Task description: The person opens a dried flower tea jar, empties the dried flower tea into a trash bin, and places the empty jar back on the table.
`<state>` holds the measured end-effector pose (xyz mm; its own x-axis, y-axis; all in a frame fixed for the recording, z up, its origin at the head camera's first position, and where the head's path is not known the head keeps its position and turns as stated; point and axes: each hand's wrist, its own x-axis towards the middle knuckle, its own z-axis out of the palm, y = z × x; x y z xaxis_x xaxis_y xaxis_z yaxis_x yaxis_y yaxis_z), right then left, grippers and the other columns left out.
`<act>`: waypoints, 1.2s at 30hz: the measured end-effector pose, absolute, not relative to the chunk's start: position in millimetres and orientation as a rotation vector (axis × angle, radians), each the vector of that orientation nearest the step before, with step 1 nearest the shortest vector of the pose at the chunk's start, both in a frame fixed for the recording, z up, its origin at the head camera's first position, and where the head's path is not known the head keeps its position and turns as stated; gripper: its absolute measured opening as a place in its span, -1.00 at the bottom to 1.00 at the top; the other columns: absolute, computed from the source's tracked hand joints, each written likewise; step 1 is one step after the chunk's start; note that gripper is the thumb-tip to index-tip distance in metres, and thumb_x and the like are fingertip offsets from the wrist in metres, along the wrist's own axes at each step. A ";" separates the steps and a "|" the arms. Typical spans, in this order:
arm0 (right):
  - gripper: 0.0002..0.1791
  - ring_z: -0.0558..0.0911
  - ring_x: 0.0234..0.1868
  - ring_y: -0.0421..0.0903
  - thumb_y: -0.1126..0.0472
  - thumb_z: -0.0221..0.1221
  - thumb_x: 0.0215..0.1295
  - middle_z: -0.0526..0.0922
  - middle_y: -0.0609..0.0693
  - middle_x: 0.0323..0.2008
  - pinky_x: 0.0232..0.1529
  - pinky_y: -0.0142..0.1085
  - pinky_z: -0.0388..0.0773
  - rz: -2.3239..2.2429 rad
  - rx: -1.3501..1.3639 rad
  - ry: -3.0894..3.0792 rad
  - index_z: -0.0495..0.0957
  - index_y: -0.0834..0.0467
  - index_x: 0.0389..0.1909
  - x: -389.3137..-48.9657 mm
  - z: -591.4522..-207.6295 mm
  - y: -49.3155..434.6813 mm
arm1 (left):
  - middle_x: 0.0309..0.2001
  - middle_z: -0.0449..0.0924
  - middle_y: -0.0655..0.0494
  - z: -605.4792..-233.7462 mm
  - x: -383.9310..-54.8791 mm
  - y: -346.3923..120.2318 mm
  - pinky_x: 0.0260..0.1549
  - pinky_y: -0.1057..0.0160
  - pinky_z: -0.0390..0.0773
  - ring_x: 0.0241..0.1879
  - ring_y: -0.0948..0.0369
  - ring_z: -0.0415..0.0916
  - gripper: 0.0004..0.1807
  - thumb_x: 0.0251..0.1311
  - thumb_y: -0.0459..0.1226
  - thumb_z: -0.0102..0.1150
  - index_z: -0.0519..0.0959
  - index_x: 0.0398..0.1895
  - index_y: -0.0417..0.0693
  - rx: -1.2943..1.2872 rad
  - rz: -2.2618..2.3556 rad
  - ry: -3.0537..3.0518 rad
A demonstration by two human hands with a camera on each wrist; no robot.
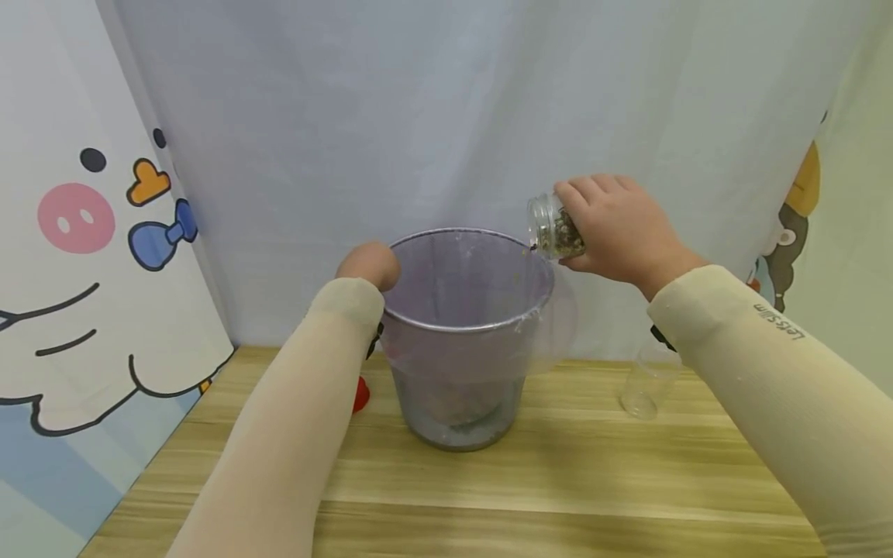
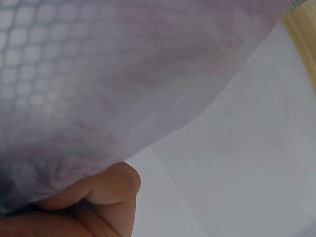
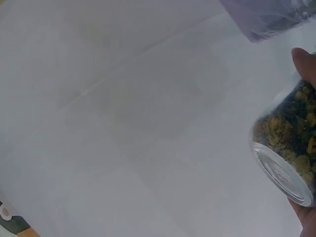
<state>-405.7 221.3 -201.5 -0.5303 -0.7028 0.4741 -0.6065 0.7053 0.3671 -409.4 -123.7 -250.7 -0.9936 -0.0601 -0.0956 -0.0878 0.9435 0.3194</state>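
A mesh trash bin [image 1: 453,446] lined with a thin purple plastic bag [image 1: 460,356] stands on the table in the head view. My left hand [image 1: 370,265] grips the bin at its left rim, and the left wrist view shows curled fingers [image 2: 111,185] partly hidden by the bag [image 2: 163,94]. Over the right rim, my right hand [image 1: 614,229] holds a clear jar [image 1: 544,225] tipped mouth-down toward the bin. Dried flowers [image 3: 281,133] fill much of the jar, and a few small bits fall near its mouth. The bin's bottom is hidden behind its front wall.
A clear cup-like container [image 1: 640,395] stands on the wood-grain table [image 1: 586,480], right of the bin near my right forearm. Something red [image 1: 360,395] shows partly behind my left forearm. White curtains [image 1: 335,116] with cartoon prints hang close behind the bin.
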 end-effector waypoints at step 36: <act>0.05 0.51 0.12 0.25 0.11 0.75 -0.33 0.55 0.22 0.07 0.27 0.05 0.40 -0.525 1.191 -2.050 0.40 0.35 0.21 -412.2 -186.3 207.3 | 0.34 0.46 -0.25 -252.0 -409.1 -122.2 0.06 0.00 0.48 0.02 -0.03 0.43 -0.54 0.51 -0.38 -0.36 0.59 0.09 -0.38 -0.143 0.522 3.032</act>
